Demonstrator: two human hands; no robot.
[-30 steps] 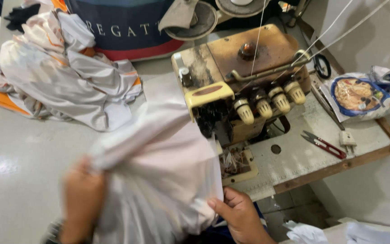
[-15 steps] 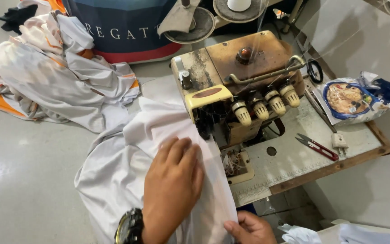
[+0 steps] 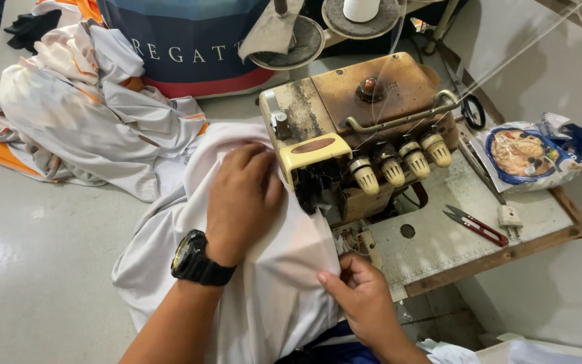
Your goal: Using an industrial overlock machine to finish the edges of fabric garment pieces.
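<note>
I see my left hand (image 3: 244, 195), a black wristwatch (image 3: 197, 259) at its wrist, pressing flat with fingers spread on the pale grey fabric garment (image 3: 264, 283), just beside the worn yellow-brown overlock sewing machine (image 3: 358, 135). My right hand (image 3: 365, 296) pinches the garment's edge near the machine's front. The garment drapes over the grey table (image 3: 35, 269). Red-handled thread snips (image 3: 476, 224) lie on the machine's plate; a heap of grey-and-orange garments (image 3: 82, 114) sits behind.

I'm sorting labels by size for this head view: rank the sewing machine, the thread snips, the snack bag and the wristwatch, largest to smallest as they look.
1. Sewing machine
2. Snack bag
3. Wristwatch and thread snips: they look about alike, and the watch is nearer the camera, so I won't rank them.
</note>
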